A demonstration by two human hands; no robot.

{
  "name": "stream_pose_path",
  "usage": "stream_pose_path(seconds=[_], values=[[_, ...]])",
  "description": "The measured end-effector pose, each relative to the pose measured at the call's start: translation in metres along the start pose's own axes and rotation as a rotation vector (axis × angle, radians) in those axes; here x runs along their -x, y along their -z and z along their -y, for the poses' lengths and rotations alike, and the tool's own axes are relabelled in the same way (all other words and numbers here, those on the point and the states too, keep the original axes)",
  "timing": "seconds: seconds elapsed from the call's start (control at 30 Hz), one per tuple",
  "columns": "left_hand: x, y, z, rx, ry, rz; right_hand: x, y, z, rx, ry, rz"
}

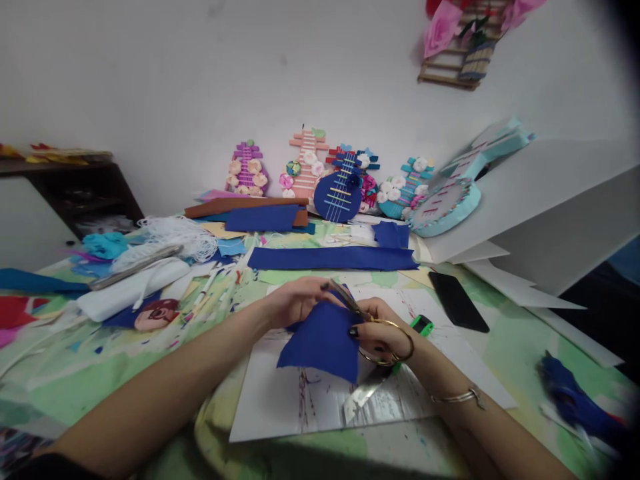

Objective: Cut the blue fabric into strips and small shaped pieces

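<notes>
A piece of blue paper [323, 343] hangs between my hands above a white board [270, 407]. My left hand [300, 300] pinches its upper edge, the fingertips partly hidden behind it. In my right hand [385, 333] is a pair of scissors [350, 300] with gold-coloured handle loops; the blades point up and left along the paper's upper right edge. My right thumb, with a dark nail, lies over the paper's right side. Under my right hand a utility knife [367, 393] with a green handle lies on the board, its blade toward me.
A long blue strip [333, 258] lies beyond the board, with more folded paper [263, 218] behind. A black phone [457, 300] is at right, a blue glue gun [575, 397] farther right. White cord [170, 237] and scraps crowd the left. Decorated instrument models [337, 190] lean on the wall.
</notes>
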State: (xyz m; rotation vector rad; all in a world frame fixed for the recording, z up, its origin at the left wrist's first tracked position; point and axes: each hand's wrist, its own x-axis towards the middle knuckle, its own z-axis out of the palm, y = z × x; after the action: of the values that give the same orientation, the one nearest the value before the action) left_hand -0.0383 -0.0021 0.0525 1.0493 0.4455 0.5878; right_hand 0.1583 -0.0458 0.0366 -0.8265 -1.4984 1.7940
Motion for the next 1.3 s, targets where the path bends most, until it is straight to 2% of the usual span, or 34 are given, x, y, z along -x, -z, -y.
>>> stream_pose_path(seconds=[0.1,0.23,0.4,0.57,0.83,1.07,1.2,1.3], values=[[0.001,-0.006,0.005,-0.226,0.033,0.033,-0.001,0.001,-0.002,0.052,-0.035,0.031],[0.000,-0.007,0.007,-0.391,0.000,-0.066,-0.002,0.006,-0.003,0.085,-0.002,-0.020],[-0.002,-0.001,0.005,-0.248,-0.016,-0.261,-0.003,0.007,-0.002,0.080,0.039,-0.072],[-0.002,-0.001,0.002,-0.187,-0.039,-0.370,-0.004,0.006,-0.001,0.105,0.063,-0.091],[-0.001,0.002,-0.001,-0.187,-0.020,-0.405,-0.003,0.010,0.000,0.237,0.068,-0.134],[0.001,0.001,-0.005,-0.243,0.009,-0.397,-0.001,0.016,0.014,0.617,0.105,-0.106],[0.002,-0.001,-0.005,-0.343,0.014,-0.327,0.000,0.015,0.014,0.880,0.085,-0.120],[0.002,-0.002,-0.004,-0.393,0.019,-0.301,0.000,0.014,0.012,0.987,0.078,-0.114]])
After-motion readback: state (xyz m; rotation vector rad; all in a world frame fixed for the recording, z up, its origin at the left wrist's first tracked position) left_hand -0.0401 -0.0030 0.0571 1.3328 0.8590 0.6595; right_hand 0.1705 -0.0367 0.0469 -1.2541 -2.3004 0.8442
